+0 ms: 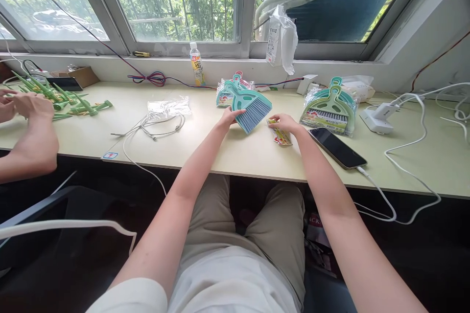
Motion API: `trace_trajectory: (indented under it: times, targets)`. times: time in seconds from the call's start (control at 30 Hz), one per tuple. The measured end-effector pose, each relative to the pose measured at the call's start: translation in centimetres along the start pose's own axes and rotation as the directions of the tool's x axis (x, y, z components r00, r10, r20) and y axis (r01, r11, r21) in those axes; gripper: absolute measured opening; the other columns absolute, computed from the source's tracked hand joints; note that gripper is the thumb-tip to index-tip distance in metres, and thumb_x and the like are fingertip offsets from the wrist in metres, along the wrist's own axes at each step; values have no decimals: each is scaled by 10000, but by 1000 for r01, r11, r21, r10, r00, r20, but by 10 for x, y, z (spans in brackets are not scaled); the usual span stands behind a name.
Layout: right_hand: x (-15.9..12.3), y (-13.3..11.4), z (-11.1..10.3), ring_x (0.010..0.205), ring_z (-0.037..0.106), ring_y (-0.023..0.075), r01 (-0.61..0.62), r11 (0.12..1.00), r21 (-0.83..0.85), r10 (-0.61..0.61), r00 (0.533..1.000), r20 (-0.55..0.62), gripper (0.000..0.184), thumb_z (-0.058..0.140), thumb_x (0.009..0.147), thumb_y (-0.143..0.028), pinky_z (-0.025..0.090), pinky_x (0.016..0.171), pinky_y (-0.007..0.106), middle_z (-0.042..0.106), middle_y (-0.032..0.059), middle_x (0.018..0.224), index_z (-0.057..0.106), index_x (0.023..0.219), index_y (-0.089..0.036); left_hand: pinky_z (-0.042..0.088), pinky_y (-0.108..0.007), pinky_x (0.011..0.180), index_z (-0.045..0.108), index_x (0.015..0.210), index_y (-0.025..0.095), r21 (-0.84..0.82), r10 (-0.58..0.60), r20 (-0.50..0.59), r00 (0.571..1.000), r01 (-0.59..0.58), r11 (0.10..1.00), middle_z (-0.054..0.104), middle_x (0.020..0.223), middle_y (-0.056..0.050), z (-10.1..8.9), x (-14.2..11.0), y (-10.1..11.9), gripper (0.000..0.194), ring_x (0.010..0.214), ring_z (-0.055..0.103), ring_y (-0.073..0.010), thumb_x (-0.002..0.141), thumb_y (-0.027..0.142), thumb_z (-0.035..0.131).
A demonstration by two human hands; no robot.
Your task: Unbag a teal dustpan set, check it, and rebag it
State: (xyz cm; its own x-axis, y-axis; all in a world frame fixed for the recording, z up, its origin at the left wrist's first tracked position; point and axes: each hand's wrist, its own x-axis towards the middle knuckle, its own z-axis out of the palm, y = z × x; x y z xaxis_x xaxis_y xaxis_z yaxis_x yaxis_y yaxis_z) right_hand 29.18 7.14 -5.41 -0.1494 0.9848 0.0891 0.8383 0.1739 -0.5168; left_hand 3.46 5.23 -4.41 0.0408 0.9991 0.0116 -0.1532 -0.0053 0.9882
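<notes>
My left hand [230,116] grips a turquoise dustpan and brush set [253,107] by its left edge, tilted above the desk, its grey bristles facing me. To its right, my right hand [283,122] pinches a yellow printed label card [282,136], whose lower end hangs close to the desktop. Behind the set, a second wrapped dustpan set [223,98] with a pink handle loop lies on the desk. More bagged dustpan sets [329,108] are stacked right of my right hand, each with a printed label.
A phone [338,147] on a charging cable lies near the desk's front edge, beside a white power adapter [380,120]. Coiled grey cable [161,124] and clear plastic wrap [169,106] lie left. A bottle [197,64] stands behind. Another person's hand [33,105] handles green plant-like pieces [82,106].
</notes>
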Motion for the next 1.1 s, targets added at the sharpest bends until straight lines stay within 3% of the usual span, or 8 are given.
trace_trajectory:
  times: [0.1,0.2,0.3,0.37,0.5,0.67,0.9,1.1]
  targets:
    - [-1,2,-4,996,642,255,-25,1000,16,26,999,-34,292,820,685,-306,497,888,369,707,100,1021,732,929,-172,573,-400,945,622,1073,162,5,-11,-3,1000,11,1000,719,1123,-106,0,-1,1,471,1089,684,-267,646,245,804]
    - [-6,-2,-10,882,635,232,-45,967,250,52,998,-21,300,828,675,-360,503,814,357,695,79,899,682,850,-165,574,-401,938,620,1080,160,-2,-10,-15,1000,10,1000,716,1137,-114,-1,-2,1,478,1079,687,-265,648,245,806]
    - [-12,-14,-14,822,630,215,55,850,524,-6,996,-94,410,824,694,-492,507,759,338,687,68,852,647,883,-173,574,-403,927,633,1084,169,28,-11,-2,1000,11,1000,725,1125,-112,1,-5,-1,488,1076,689,-271,648,279,823]
    - [-13,-23,-12,847,628,214,136,794,593,-23,981,-195,469,802,713,-569,512,745,328,690,67,891,636,936,-191,574,-412,919,654,1077,175,49,-15,65,998,12,999,733,1109,-114,3,-8,-4,494,1060,697,-283,647,330,841]
    - [-9,-33,4,887,629,211,109,787,608,95,951,-293,481,730,777,-580,528,697,304,675,70,966,612,1059,-209,574,-410,912,666,1073,184,41,-6,193,981,-1,999,738,1110,-118,9,-13,-6,537,1024,714,-279,627,396,878]
    - [-4,-32,20,952,633,210,-17,818,576,282,884,-374,450,646,857,-482,557,748,311,645,110,1099,564,1183,-183,582,-408,901,624,1079,191,60,-21,275,961,4,998,738,1128,-123,13,-16,-5,615,1019,717,-275,550,291,922]
    - [-8,-35,14,1045,630,241,18,915,404,179,877,-445,500,560,925,-552,535,860,340,622,143,1166,514,1263,-186,567,-450,939,612,1031,173,54,3,310,951,-20,998,731,1105,-112,16,-14,-7,510,1025,709,-276,565,149,819]
    - [-9,-36,10,1090,627,234,72,897,436,185,835,-518,505,492,966,-558,529,906,360,572,158,1294,440,1336,-218,553,-416,962,615,1048,169,-29,62,269,961,-56,998,721,1146,-105,13,-8,-7,495,1070,685,-262,585,169,787]
